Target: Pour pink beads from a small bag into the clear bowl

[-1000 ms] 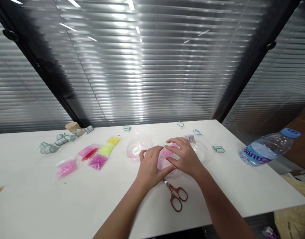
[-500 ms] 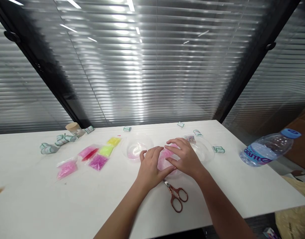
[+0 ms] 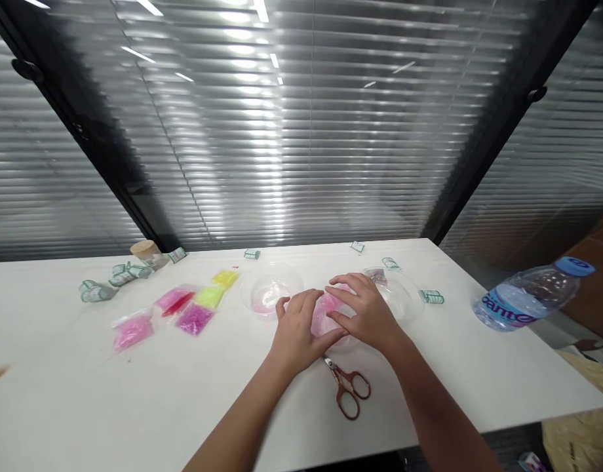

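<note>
The left hand [image 3: 297,334] and the right hand [image 3: 368,311] are both bare, with slim fingers [image 3: 295,301] that narrow to rounded tips. The backs of the hands look smooth and plain — the nails are too small to make out clearly. Each wrist is narrow and bare as well. The left forearm [image 3: 245,413] and the right forearm [image 3: 432,400] are bare too — slender near the wrist, broadening evenly as far as the lower edge of view, which cuts both off.
</note>
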A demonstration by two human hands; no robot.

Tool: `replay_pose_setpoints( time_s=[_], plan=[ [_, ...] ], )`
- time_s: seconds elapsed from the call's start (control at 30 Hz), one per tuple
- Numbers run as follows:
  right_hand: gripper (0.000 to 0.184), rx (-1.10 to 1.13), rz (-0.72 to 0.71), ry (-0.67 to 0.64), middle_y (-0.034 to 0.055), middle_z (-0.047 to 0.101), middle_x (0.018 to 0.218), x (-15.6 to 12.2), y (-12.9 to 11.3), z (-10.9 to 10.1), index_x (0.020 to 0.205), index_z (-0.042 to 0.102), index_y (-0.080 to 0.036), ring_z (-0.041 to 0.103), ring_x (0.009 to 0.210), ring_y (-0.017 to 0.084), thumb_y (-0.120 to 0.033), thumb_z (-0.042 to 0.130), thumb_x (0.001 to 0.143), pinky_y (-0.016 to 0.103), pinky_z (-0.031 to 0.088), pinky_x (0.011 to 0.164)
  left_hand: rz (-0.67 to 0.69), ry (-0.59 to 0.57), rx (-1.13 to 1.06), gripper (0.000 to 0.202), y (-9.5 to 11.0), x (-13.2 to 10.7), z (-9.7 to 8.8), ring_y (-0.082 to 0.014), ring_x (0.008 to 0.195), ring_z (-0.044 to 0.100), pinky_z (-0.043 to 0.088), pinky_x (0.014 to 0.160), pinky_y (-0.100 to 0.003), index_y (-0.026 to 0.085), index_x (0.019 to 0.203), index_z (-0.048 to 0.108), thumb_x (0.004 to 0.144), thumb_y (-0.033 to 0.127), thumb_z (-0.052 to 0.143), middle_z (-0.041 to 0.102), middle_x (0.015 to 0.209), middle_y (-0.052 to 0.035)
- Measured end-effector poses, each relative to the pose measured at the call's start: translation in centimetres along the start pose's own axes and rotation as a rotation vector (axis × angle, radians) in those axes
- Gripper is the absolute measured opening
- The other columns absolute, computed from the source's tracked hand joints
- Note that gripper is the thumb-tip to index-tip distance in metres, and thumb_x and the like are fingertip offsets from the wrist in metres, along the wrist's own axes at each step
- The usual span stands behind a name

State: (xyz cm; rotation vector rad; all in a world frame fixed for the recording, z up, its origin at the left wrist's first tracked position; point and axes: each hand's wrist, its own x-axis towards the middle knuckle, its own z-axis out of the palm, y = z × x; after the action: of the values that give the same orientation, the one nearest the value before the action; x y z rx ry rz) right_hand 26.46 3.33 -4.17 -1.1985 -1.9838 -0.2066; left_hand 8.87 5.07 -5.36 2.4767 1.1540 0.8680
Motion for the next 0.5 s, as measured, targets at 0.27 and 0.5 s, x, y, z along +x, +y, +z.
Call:
replay_pose_setpoints(
  time_s=[0.27, 0.5],
  plan=[
    [0.025, 0.003, 0.011, -0.025, 0.0072, 0.066, 0.110, 0.01, 0.03, 0.03, 0.095, 0.070, -0.021, 0.058, 0.102, 0.027, -0.010, 0.071, 0.072, 0.047, 0.045, 0.091, 0.013, -0.002, -0.005, 0.054, -0.02, 0.06, 0.00, -0.0271, 0.114, 0.054, 0.025, 0.097, -0.049, 0.025, 0.121, 0.042, 0.079, 0.049, 0.065, 0.060, 0.124, -0.0077],
    [0.024, -0.005, 0.001, -0.034, 0.0074, 0.066, 0.111, -0.03, 0.08, 0.12, 0.096, 0.070, -0.021, 0.058, 0.102, 0.027, -0.011, 0.071, 0.074, 0.046, 0.045, 0.090, 0.003, -0.011, -0.021, 0.055, -0.02, -0.02, 0.00, -0.0263, 0.113, 0.055, 0.025, 0.097, -0.050, 0.025, 0.122, 0.042, 0.079, 0.049, 0.066, 0.060, 0.123, -0.0069]
  ],
)
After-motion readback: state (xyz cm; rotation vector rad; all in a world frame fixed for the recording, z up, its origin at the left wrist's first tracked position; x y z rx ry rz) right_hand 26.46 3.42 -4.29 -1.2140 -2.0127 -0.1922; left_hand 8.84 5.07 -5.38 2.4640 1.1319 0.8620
